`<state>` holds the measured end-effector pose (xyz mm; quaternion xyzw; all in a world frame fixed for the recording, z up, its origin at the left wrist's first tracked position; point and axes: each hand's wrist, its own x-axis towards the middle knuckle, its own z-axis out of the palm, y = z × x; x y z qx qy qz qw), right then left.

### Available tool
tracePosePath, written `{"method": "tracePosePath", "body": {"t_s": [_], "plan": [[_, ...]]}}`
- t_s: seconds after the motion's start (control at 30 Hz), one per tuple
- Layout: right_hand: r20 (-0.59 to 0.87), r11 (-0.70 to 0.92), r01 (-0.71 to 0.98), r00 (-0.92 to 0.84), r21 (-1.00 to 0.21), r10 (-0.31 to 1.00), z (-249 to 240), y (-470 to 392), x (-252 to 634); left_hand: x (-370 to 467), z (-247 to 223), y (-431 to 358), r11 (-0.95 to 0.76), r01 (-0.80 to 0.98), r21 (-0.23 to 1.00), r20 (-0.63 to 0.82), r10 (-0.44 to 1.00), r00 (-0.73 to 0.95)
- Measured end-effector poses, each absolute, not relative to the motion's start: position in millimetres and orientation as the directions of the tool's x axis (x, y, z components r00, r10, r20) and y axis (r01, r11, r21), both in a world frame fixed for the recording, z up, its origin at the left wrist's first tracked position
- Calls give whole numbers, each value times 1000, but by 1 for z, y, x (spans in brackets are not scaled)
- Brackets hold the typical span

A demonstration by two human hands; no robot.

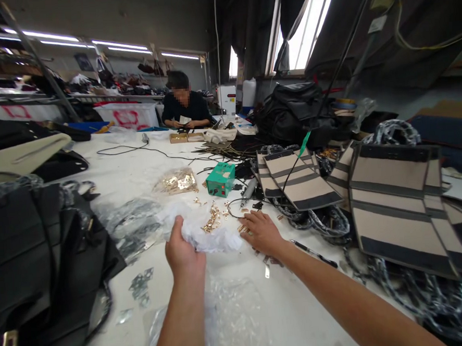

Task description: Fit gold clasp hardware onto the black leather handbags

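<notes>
In the head view my left hand (184,251) grips a crumpled sheet of white tissue paper (213,239), thumb on top. A small heap of gold metal fittings (211,219) lies on or just behind the paper. To the right, my right hand (263,232) rests low over the table, fingers spread and palm down. Beneath and beside its fingertips are more gold fittings (244,228); nothing shows held in it. Behind both hands stands a green control box (221,180) with a red switch. A grey cylindrical handpiece (249,191) lies to the box's right.
Black bags (36,258) fill the left side. Beige-and-black bag panels (393,205) with wrapped handles crowd the right. A clear bag of gold fittings (176,180), a black pen (313,253) and loose plastic (240,318) lie on the white table. A co-worker (185,105) sits opposite.
</notes>
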<state>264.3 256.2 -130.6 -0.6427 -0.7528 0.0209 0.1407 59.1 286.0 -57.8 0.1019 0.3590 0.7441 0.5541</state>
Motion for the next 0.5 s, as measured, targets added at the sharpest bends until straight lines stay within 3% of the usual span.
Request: {"method": "tracePosePath", "body": {"t_s": [0.17,0.27,0.4,0.5], "plan": [[257,96,964,-30,-247,966,-123,252,277,44,-12,269,-118,-803,585,-182,945,-272],[349,167,908,-24,-384,937,-109,236,265,27,20,246,-228,-765,603,-16,955,-297],[456,408,579,-70,-706,887,-80,183,211,4,56,210,-377,-682,626,141,915,-377],[460,489,386,-170,-783,871,-57,137,165,-9,75,185,-432,-636,639,173,887,-428]]}}
